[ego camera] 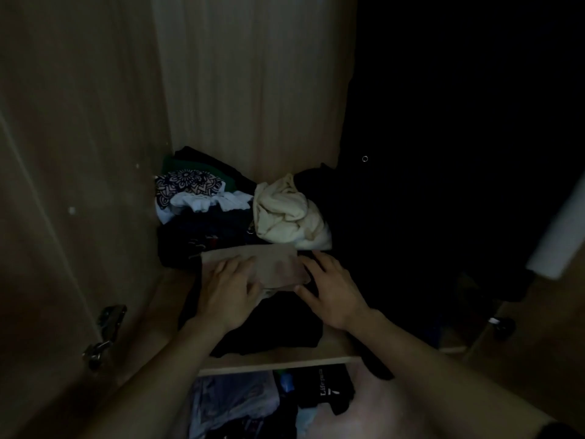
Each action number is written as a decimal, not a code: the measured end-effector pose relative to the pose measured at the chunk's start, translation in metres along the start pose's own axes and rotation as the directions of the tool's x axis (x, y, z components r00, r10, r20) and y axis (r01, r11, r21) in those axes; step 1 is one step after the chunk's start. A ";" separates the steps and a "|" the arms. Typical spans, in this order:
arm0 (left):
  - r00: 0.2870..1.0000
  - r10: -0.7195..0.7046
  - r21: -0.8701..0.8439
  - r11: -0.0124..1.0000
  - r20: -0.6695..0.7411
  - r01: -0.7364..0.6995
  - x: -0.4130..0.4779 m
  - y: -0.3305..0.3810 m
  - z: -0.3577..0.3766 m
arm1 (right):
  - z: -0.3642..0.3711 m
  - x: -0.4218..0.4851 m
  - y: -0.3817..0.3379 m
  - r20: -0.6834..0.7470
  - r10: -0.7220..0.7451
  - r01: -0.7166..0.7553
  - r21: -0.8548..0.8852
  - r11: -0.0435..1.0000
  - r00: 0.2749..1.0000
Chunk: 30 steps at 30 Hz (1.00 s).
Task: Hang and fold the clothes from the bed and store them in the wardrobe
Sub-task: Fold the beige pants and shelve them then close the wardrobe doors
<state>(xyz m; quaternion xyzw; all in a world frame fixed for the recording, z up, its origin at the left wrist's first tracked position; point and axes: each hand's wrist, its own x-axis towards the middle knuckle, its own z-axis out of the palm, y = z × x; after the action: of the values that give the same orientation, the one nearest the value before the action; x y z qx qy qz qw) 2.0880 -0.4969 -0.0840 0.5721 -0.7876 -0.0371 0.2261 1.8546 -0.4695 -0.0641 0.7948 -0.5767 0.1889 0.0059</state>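
Observation:
A folded beige garment (278, 264) lies on top of a folded black garment (272, 327) on the wooden wardrobe shelf (278, 364). My left hand (228, 296) rests flat on the beige garment's left part, fingers straight. My right hand (332, 289) lies at its right edge, fingers spread and touching the cloth. Both forearms reach in from the bottom of the view. The light is dim.
Behind the hands sits a stack of folded clothes (196, 198) with a patterned piece on top, and a crumpled cream garment (285, 213). Dark hanging clothes (443, 185) fill the right side. The wardrobe door with hinges (104, 334) stands left. More clothes lie under the shelf (253, 403).

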 end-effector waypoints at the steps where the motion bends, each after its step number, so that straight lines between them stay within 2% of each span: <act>1: 1.000 0.015 0.008 1.000 -0.008 -0.015 -0.003 0.004 -0.003 | -0.006 -0.004 0.001 -0.012 0.004 -0.004 0.010 1.000 1.000; 9: 0.999 -0.031 0.065 0.997 -0.034 0.033 -0.037 0.056 -0.036 | -0.052 -0.049 0.015 -0.070 -0.013 0.018 0.078 0.997 0.997; 14: 0.995 -0.095 0.070 0.993 -0.037 0.097 -0.070 0.117 -0.027 | -0.078 -0.097 0.035 -0.072 -0.004 0.013 0.120 0.993 0.997; 20: 0.989 -0.147 0.183 0.973 0.008 0.143 -0.129 0.186 -0.017 | -0.079 -0.150 0.052 -0.054 -0.006 0.018 0.213 0.977 0.999; 22: 0.984 -0.174 0.193 0.967 0.028 0.165 -0.145 0.195 -0.023 | -0.077 -0.168 0.049 -0.043 0.013 -0.002 0.239 0.971 0.999; 25: 0.983 -0.182 0.199 0.963 -0.016 0.181 -0.161 0.202 -0.038 | -0.079 -0.191 0.044 -0.018 0.005 -0.001 0.235 0.972 1.000; 30: 0.985 -0.153 0.164 0.973 -0.076 0.163 -0.183 0.211 -0.061 | -0.103 -0.214 0.031 -0.093 0.017 0.005 0.233 0.973 0.996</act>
<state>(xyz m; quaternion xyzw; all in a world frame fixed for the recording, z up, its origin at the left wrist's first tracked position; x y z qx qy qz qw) 1.9700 -0.2447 -0.0198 0.6510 -0.7322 0.0304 0.1976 1.7396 -0.2611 -0.0405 0.7785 -0.5521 0.2923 -0.0607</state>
